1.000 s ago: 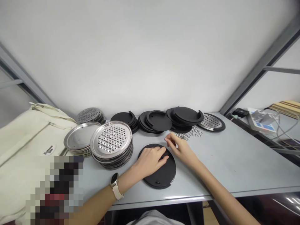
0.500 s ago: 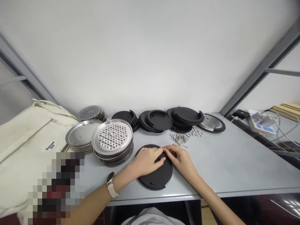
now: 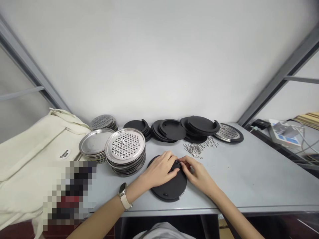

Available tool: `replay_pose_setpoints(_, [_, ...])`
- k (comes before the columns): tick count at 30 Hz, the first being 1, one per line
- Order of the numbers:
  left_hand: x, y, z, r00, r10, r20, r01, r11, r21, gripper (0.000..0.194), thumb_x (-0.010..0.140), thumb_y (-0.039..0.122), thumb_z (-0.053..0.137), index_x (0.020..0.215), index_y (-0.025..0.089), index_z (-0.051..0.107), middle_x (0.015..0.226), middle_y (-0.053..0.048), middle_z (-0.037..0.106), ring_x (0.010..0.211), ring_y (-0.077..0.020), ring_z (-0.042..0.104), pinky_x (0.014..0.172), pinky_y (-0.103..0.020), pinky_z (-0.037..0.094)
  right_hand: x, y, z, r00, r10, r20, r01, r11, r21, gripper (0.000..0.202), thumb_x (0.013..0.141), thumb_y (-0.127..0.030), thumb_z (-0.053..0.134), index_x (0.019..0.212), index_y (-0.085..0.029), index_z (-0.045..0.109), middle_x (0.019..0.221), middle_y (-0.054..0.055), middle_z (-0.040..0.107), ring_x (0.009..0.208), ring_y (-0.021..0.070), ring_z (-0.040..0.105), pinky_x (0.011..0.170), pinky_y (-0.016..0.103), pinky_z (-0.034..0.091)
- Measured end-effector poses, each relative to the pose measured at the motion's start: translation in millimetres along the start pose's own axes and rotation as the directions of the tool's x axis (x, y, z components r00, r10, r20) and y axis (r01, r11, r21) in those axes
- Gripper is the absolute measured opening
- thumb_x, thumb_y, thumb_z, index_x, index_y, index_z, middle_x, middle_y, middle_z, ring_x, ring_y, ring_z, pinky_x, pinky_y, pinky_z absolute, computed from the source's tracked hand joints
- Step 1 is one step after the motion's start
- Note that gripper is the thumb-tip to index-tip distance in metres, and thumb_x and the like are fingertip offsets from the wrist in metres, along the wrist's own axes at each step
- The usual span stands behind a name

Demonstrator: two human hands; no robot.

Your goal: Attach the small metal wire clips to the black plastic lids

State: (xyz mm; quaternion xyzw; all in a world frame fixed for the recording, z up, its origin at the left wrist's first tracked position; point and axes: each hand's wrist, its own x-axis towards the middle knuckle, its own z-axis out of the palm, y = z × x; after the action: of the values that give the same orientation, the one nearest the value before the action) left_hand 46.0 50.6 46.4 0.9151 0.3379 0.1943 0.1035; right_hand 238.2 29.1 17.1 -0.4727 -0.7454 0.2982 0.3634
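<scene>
A black round plate (image 3: pixel 169 189) with a small hole near its front edge lies on the table before me. My left hand (image 3: pixel 160 168) lies across its far left part, fingers bent over the plate and pressing on it. At the plate's far edge, my right hand (image 3: pixel 195 172) pinches a small metal wire hook (image 3: pixel 178 162) between thumb and fingers, close to the left fingertips. Which kind of hook it is stays partly hidden. Behind lie loose wire hooks (image 3: pixel 193 150) and metal rings (image 3: pixel 210 142).
Left stand a stack of grater discs (image 3: pixel 125 146), a stack of plain metal discs (image 3: pixel 96 141) and a cream bag (image 3: pixel 32 159). Black plates (image 3: pixel 171 129) are piled along the wall. A grater disc in a black holder (image 3: pixel 228 132) lies right; the table edge (image 3: pixel 249 209) runs in front.
The view has shifted slightly. My right fingers have drawn a little away from the left ones, and the metal hook between them now shows.
</scene>
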Motion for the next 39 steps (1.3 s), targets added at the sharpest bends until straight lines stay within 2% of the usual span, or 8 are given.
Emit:
replay_pose_setpoints(6, [-0.1, -0.5, 2.0, 1.000, 0.009, 0.000, -0.009, 1.000, 0.006, 0.021, 0.092, 0.030, 0.048, 0.109, 0.018, 0.050, 0.101, -0.006, 0.050, 0.096, -0.0206, 0.051, 0.082, -0.033, 0.047, -6.1, 8.6, -2.4, 1.000, -0.019, -0.004, 0.019, 1.000, -0.014, 0.018, 0.093, -0.025, 0.041, 0.104, -0.020, 0.055, 0.089, 0.004, 0.060, 0.075, 0.0162, 0.056, 0.071, 0.029, 0.045])
replay_pose_setpoints(19, [0.0, 0.2, 3.1, 0.999, 0.036, -0.009, -0.035, 0.999, 0.030, 0.017, 0.092, 0.028, 0.048, 0.106, 0.019, 0.050, 0.101, -0.006, 0.050, 0.095, -0.0196, 0.052, 0.081, -0.032, 0.047, -4.6, 6.3, -4.2, 0.999, -0.037, -0.030, 0.035, 0.996, -0.080, 0.008, 0.092, -0.021, 0.043, 0.091, -0.021, 0.051, 0.082, 0.001, 0.057, 0.074, 0.0153, 0.053, 0.071, 0.027, 0.044])
replay_pose_setpoints(24, [-0.7, 0.2, 3.3, 0.998, 0.057, -0.006, -0.057, 0.998, 0.034, 0.012, 0.092, 0.026, 0.047, 0.101, 0.017, 0.050, 0.097, -0.006, 0.050, 0.090, -0.0188, 0.053, 0.076, -0.031, 0.047, -5.0, 7.5, -4.6, 0.997, -0.055, -0.053, 0.049, 0.993, -0.105, 0.009, 0.091, -0.021, 0.045, 0.093, -0.021, 0.054, 0.086, 0.002, 0.059, 0.076, 0.0159, 0.055, 0.073, 0.028, 0.045])
replay_pose_setpoints(31, [-0.4, -2.2, 6.3, 0.998, 0.061, -0.023, -0.060, 0.997, 0.048, 0.011, 0.094, 0.020, 0.041, 0.092, 0.017, 0.052, 0.092, -0.005, 0.051, 0.087, -0.0175, 0.053, 0.076, -0.030, 0.046, -4.2, 3.8, -5.4, 0.996, -0.087, 0.015, 0.088, 0.991, -0.104, 0.017, 0.093, -0.020, 0.040, 0.100, -0.021, 0.055, 0.090, 0.004, 0.059, 0.081, 0.0170, 0.057, 0.075, 0.029, 0.047])
replay_pose_setpoints(39, [-0.5, -3.7, 6.0, 0.998, 0.050, -0.024, -0.050, 0.999, 0.004, 0.014, 0.094, 0.017, 0.039, 0.096, 0.018, 0.053, 0.096, -0.005, 0.051, 0.089, -0.0176, 0.053, 0.077, -0.030, 0.046, -1.7, 5.7, -9.0, 1.000, -0.023, 0.017, 0.025, 0.988, -0.153, 0.022, 0.095, -0.027, 0.040, 0.101, -0.021, 0.060, 0.091, 0.006, 0.060, 0.078, 0.0178, 0.058, 0.073, 0.031, 0.048])
